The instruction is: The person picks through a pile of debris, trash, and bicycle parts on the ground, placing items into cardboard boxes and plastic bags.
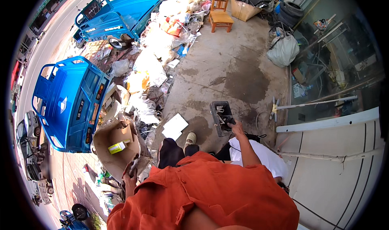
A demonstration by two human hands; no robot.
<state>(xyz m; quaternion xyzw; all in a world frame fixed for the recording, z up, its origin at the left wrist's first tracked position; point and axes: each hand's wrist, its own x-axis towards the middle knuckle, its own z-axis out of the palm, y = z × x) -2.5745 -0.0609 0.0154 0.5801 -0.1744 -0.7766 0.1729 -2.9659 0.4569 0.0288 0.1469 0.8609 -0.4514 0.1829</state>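
Note:
My left hand [130, 182] is closed on a small dark reddish-brown piece [131, 166] whose kind I cannot make out. It is at the near rim of a large open cardboard box [106, 162], which has a yellow-green and white packet [118, 148] inside. My right hand [236, 128] reaches forward to the near right side of a black plastic crate [215, 112] on the ground. Its fingers are closed around something dark at the crate, too small to name. Several tool-like pieces lie inside the crate.
White sheets [175, 126] lie on the concrete, left of the crate. Heaped plastic bags [152, 66] line the left side, beside blue cargo tricycles [69, 102]. Ahead stands a wooden chair [221, 17]. A white sack [283, 50] and a pole [316, 103] are at the right.

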